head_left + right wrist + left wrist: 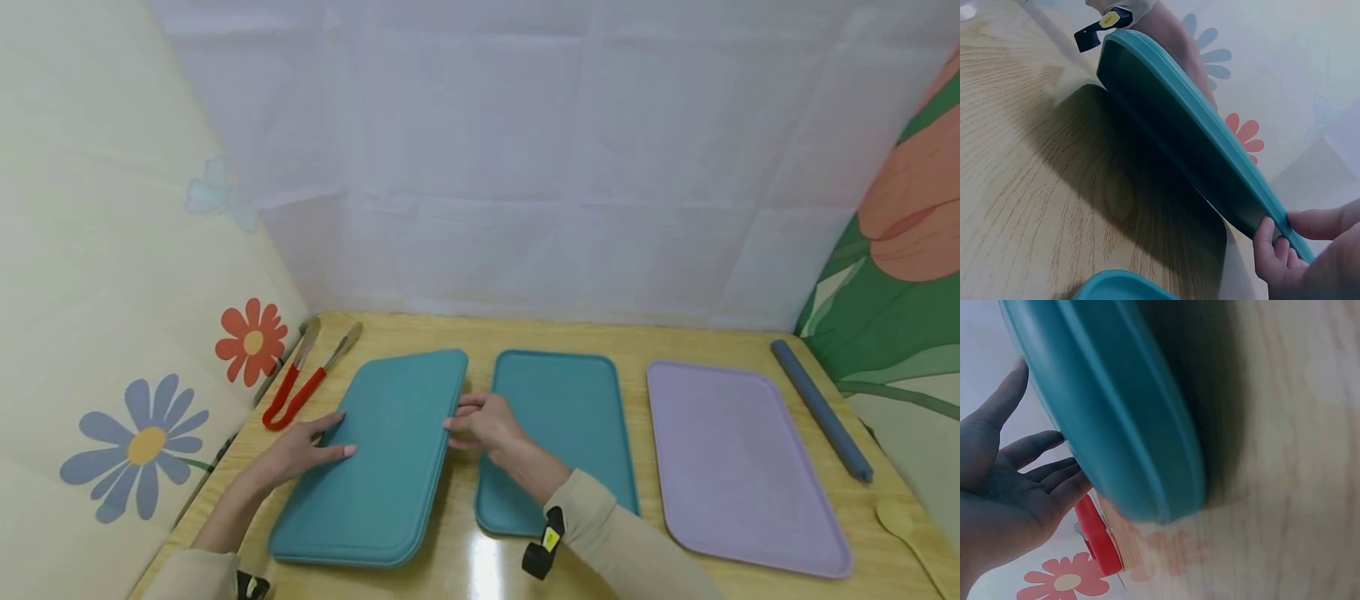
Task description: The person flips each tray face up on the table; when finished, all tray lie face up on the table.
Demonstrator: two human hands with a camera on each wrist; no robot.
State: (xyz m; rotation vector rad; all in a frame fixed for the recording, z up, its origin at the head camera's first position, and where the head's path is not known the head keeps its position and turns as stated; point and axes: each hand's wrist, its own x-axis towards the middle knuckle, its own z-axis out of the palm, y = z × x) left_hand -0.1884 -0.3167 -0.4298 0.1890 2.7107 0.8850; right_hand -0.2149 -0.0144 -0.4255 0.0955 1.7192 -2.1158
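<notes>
A teal tray (382, 450) is tilted, its right side raised off the table and its left side low. Along its edge run two rim lines, so it looks like stacked trays; how many I cannot tell. My right hand (487, 425) grips the raised right edge, thumb on one face and fingers (1266, 250) curled under the other. My left hand (303, 450) touches the tray near its left edge, the thumb and extended fingertips (1054, 437) all on the upper side. A second teal tray (562, 425) lies flat beneath my right forearm.
A lilac tray (738, 467) lies to the right. Beyond it are a grey-blue rod (821, 408) and a pale yellow spoon (896, 517). Red-handled tongs (303, 387) lie at the back left. Printed cloths hang at both sides, with a white cloth (525, 167) behind.
</notes>
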